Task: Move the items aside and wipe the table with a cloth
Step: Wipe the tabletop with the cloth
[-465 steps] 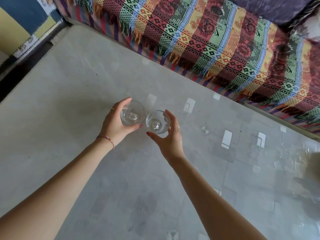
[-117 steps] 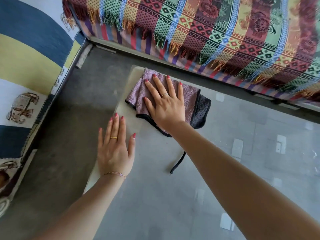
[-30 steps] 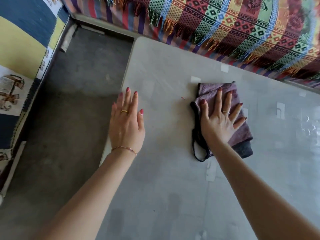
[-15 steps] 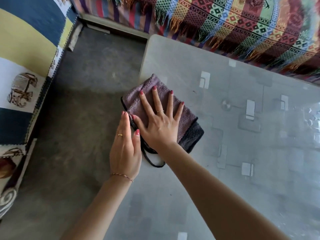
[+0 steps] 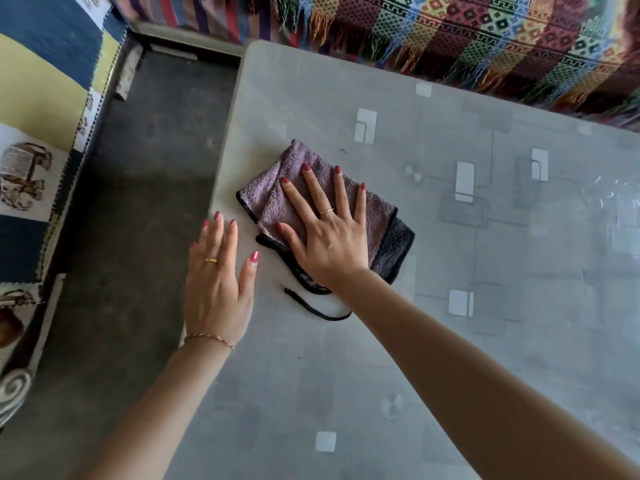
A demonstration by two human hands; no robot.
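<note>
A folded purple cloth (image 5: 273, 192) with a dark grey border and a loose black loop lies on the grey glass table (image 5: 450, 358) near its left edge. My right hand (image 5: 329, 230) presses flat on the cloth with fingers spread and straight. My left hand (image 5: 216, 282) rests flat on the table at its left edge, just left of the cloth, fingers straight. No glasses are in view.
A sofa with a colourful fringed throw (image 5: 467, 36) runs along the table's far side. Dark concrete floor (image 5: 138, 202) lies left of the table, and a blue, yellow and white patterned cushion (image 5: 38, 98) borders it at far left.
Over the last second my right hand swept the cloth left to the table's edge, then back a little to the right. My left hand has stayed flat at the left edge.
</note>
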